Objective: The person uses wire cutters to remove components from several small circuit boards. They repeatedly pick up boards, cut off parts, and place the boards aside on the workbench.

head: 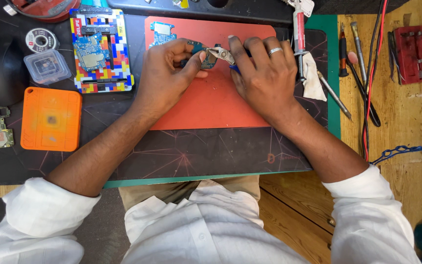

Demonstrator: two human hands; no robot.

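Red mat (211, 105) lies under both my hands; orange pad (51, 119) well off to my left; syringe (299, 36) just right of my right hand (262, 73), which grips small cutters (224, 54); left hand (169, 71) pinches a blue board (206, 57), cutter tips touching it.

So the mat (211, 105) sits mid-surface. Both hands (169, 68) meet over it on a small board (206, 58). Left of the mat: board holder (101, 49), square pad (51, 119). Right of it: syringe (299, 34), screwdrivers (350, 46).
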